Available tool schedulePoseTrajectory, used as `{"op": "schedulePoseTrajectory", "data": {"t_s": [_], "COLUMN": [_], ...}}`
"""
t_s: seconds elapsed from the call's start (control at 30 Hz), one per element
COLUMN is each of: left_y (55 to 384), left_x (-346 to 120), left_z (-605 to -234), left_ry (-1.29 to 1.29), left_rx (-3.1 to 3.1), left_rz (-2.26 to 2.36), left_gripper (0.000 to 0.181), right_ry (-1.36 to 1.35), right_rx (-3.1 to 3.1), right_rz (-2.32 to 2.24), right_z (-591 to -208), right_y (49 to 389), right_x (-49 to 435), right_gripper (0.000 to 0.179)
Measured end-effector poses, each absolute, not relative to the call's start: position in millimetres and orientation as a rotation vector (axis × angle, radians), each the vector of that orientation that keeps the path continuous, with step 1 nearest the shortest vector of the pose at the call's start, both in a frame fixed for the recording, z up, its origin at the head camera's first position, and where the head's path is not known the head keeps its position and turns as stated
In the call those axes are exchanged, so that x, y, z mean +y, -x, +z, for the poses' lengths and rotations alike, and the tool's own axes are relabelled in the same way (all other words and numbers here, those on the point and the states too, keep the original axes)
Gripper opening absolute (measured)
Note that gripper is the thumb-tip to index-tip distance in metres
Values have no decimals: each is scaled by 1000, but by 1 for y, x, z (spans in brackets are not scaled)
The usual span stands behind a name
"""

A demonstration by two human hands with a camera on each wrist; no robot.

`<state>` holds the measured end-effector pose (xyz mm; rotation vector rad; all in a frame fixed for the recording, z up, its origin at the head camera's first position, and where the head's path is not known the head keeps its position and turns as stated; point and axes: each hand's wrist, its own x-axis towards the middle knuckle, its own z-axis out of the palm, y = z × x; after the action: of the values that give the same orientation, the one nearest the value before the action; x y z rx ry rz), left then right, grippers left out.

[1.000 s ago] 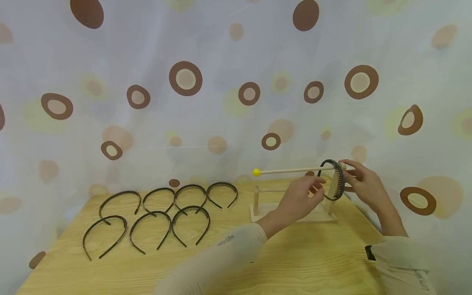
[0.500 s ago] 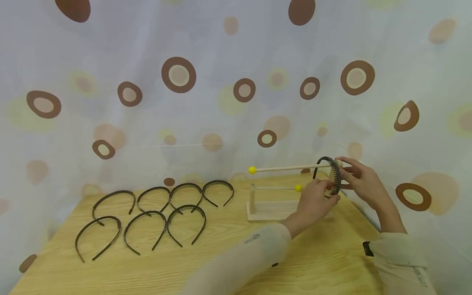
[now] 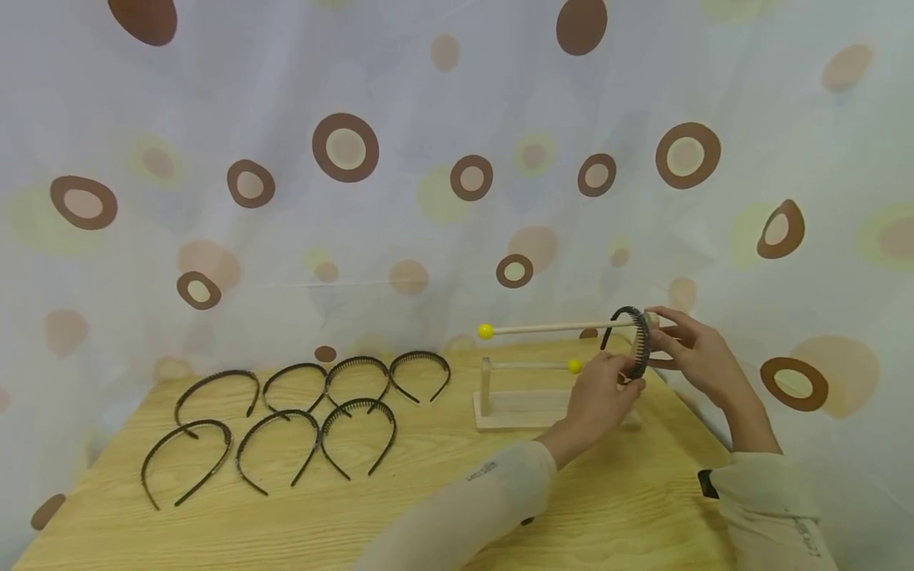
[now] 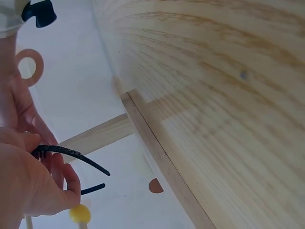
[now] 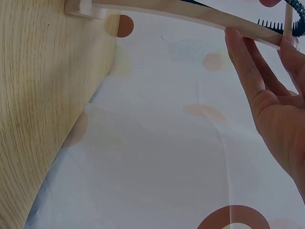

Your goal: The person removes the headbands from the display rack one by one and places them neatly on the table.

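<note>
A black toothed headband (image 3: 645,339) hangs round the upper rod (image 3: 560,327) of a wooden stand (image 3: 500,420), close to the rod's right end. My left hand (image 3: 596,396) pinches the lower part of this headband; in the left wrist view its two black ends (image 4: 97,167) stick out past the fingers. At the top of the stand's right post (image 5: 190,13), my right hand (image 3: 703,361) holds the post beside the headband, fingertips against the wood in the right wrist view. A yellow ball (image 3: 485,331) caps the rod's left end.
Several black headbands lie in two rows on the left of the wooden table (image 3: 443,492), such as one near the front (image 3: 187,432). The stand's lower rod (image 3: 531,365) ends in another yellow ball (image 3: 575,366). A spotted curtain (image 3: 400,214) hangs behind.
My left hand has moved right, from beside the headband's opening to its lower part, and now pinches it. My right hand stays at the post. The head view has shifted slightly.
</note>
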<state>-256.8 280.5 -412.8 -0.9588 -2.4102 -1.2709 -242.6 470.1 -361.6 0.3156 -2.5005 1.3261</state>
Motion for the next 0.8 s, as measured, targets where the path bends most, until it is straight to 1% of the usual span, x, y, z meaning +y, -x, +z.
{"op": "schedulePoseTrajectory", "data": {"t_s": [0.2,0.37,0.5,0.63,0.8], "left_y": [255,252,253,258,263], "left_x": [273,264,253,244,234], "left_z": [-412,-410,-408,-401,-384], "left_ry": [891,815,876,960,1015], "left_rx": [-2377,-2308,-2194,-2106,-2022], "left_rz": [-1167,-1065,-1037,-1112,-1206], "left_gripper": [24,41,52,53,52], "right_ry": [-314,-318,-330,-357,-356], "right_rx": [-2510,-2514,-2514,-2509,-2519], "right_rz": [1319,1306,1299,1305,1286], "right_z": [-362,-364,-365,-364,-363], "right_y": [243,243,243,243,243], "right_x": [471,471,472,472,470], "right_gripper": [53,54,54,54,53]}}
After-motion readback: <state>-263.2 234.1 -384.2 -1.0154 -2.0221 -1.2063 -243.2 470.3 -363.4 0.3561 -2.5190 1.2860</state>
